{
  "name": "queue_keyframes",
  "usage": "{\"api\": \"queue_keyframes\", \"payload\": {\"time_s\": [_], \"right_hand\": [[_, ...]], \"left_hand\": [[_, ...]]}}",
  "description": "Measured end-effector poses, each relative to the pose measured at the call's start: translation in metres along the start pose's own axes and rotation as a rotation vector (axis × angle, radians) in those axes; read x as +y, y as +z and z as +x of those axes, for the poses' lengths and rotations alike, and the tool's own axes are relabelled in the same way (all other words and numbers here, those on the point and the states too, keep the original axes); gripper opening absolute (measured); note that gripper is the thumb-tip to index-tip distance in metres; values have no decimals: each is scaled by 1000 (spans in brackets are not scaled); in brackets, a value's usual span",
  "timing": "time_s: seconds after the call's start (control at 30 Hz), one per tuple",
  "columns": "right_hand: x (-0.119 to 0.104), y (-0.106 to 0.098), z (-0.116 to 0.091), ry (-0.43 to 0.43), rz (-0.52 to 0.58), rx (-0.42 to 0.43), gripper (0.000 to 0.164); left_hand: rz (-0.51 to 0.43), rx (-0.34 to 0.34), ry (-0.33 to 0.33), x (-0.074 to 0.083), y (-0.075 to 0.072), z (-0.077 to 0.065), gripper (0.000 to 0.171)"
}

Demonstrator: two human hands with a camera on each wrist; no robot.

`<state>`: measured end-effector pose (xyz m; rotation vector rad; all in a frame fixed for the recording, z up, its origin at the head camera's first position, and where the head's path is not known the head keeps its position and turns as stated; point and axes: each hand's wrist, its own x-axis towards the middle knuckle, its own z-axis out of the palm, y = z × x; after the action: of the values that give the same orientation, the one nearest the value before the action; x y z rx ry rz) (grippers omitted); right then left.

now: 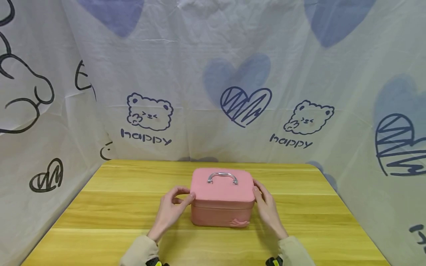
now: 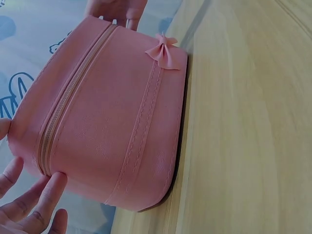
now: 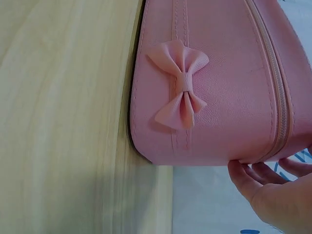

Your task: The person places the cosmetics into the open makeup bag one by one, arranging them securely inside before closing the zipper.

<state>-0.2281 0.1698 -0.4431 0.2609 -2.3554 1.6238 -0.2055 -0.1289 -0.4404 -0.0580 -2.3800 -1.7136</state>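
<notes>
A pink vanity case [image 1: 222, 214] with its lid down sits on the wooden table, its metal handle [image 1: 223, 174] standing up on top. A zip [image 2: 73, 90] runs around the case below the lid, and no slider shows. At the case's left side is my left hand [image 1: 172, 208], its thumb at the lid's front corner and its fingertips touching the side, as the left wrist view shows. My right hand [image 1: 267, 207] touches the opposite side with thumb and fingertips. A pink bow [image 3: 181, 85] decorates the lower front, near the right corner.
The wooden table [image 1: 116, 214] extends around the case on all sides. White cloth [image 1: 196, 122] with printed hearts, bears and lettering hangs behind the table and along its left and right. Both forearms wear light sleeves [image 1: 141, 249] with dark bands at the wrists.
</notes>
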Motion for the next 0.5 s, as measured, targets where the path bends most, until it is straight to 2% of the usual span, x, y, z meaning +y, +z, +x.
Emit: {"api": "queue_keyframes", "payload": {"time_s": [0.33, 0.5], "right_hand": [[2, -1, 4, 5, -11, -17, 46], [3, -2, 5, 2, 61, -45, 47]], "left_hand": [[7, 14, 4, 2, 1, -4, 28], [-22, 13, -8, 1, -1, -4, 30]]}}
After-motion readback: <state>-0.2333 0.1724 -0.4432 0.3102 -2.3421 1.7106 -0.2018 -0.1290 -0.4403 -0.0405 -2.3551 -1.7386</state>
